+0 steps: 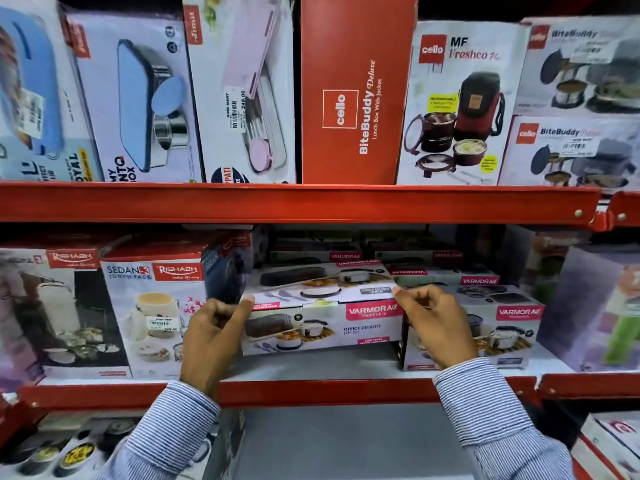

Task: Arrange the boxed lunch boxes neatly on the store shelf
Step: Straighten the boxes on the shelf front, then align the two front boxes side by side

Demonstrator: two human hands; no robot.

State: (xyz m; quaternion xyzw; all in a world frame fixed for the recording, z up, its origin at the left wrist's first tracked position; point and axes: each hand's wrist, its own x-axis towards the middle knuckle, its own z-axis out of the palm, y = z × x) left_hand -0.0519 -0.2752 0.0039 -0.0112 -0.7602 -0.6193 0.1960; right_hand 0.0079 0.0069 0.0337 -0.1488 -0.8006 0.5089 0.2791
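Observation:
A flat white and pink Varmora lunch box carton (325,325) is held at the middle shelf, a little above the shelf floor. My left hand (216,332) grips its left end and my right hand (434,323) grips its right end, thumbs on the top face. A second Varmora carton (502,330) stands just to its right, partly behind my right hand. More Varmora cartons (446,277) are stacked behind. A Rishabh Sedan-3 box (156,317) stands to the left, next to my left hand.
The red middle shelf rail (311,393) runs below my wrists. The red upper shelf (294,202) carries Cello BiteBuddy boxes (356,98) and other lunch box cartons. A purple box (595,306) stands at the right. Further boxes lie on the lower shelf (69,452).

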